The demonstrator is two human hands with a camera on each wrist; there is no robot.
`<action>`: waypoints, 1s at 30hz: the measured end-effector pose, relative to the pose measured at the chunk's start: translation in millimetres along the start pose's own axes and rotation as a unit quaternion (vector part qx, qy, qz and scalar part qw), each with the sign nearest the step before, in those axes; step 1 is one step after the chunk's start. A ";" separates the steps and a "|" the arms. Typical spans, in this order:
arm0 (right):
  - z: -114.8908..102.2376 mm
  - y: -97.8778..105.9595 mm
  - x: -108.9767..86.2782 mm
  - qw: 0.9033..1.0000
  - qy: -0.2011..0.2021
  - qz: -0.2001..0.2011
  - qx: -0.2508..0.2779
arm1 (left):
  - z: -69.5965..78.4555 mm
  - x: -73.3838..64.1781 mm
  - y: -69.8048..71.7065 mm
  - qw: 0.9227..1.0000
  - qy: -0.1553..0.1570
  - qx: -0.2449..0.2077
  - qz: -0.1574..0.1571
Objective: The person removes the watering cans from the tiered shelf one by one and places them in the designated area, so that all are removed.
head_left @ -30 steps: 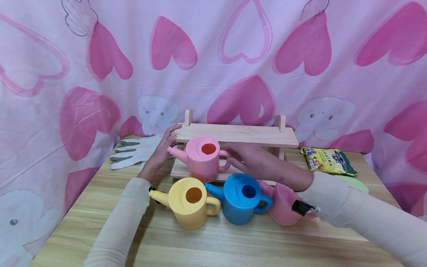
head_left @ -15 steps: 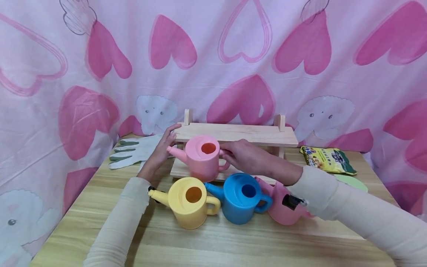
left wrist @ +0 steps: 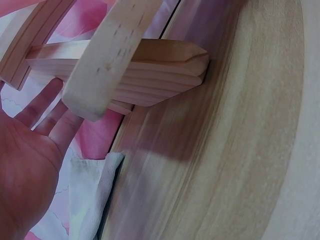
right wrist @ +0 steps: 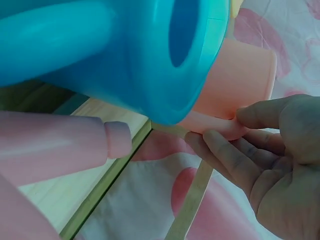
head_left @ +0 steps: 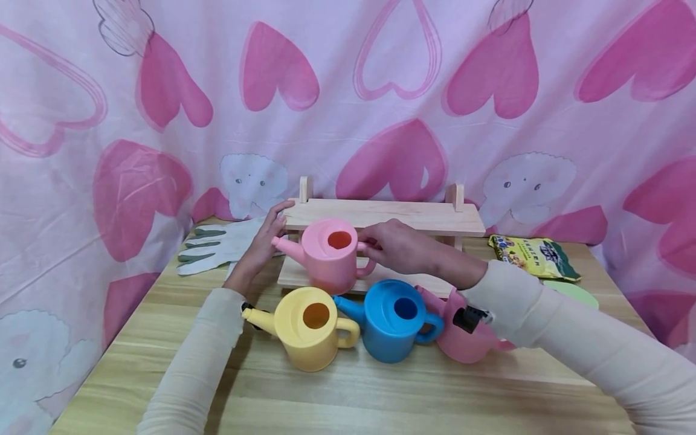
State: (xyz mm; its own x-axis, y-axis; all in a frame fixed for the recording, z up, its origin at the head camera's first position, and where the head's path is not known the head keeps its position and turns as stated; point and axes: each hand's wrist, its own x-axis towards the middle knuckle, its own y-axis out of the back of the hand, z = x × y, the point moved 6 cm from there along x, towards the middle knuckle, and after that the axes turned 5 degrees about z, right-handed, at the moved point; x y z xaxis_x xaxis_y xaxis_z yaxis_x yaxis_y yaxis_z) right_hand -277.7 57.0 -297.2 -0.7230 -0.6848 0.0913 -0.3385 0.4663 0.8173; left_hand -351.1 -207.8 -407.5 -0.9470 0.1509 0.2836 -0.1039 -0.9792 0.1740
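A light pink watering can (head_left: 328, 263) stands on the lower board of a small two-tier wooden shelf (head_left: 386, 216), its spout to the left. My right hand (head_left: 405, 248) pinches that can's handle; thumb and fingers close on it in the right wrist view (right wrist: 295, 160). Over at the shelf's left end, my left hand (head_left: 263, 241) touches the wood with fairly straight fingers, and its palm (left wrist: 27, 170) shows in the left wrist view. A yellow watering can (head_left: 307, 347), a blue one (head_left: 388, 338) and a darker pink one (head_left: 462, 341), partly behind my right wrist, line the front.
White work gloves (head_left: 223, 248) with green edges lie left of the shelf. To the right are a yellow seed packet (head_left: 535, 257) and a pale green flat object (head_left: 573, 292), partly covered. A pink heart-patterned curtain (head_left: 402, 160) hangs behind the table (head_left: 348, 399).
My right hand has closed its fingers and thumb on the light pink can's handle, its forearm shifting slightly left. The left hand and the cans have hardly moved.
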 end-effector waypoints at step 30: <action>-35.4 61.6 -24.0 0.990 0.055 0.122 -0.041 | -5.3 -0.8 -0.3 0.998 0.058 -0.018 0.002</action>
State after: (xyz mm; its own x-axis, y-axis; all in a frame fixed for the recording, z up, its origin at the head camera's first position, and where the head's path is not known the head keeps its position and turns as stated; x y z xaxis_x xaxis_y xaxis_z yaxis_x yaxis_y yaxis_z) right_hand -259.9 82.4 -229.0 -0.7058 -0.6158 0.3502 -0.1079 0.5820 0.8060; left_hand -351.9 -208.4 -412.8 -0.9762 0.1316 0.1723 -0.1081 -0.9843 0.1392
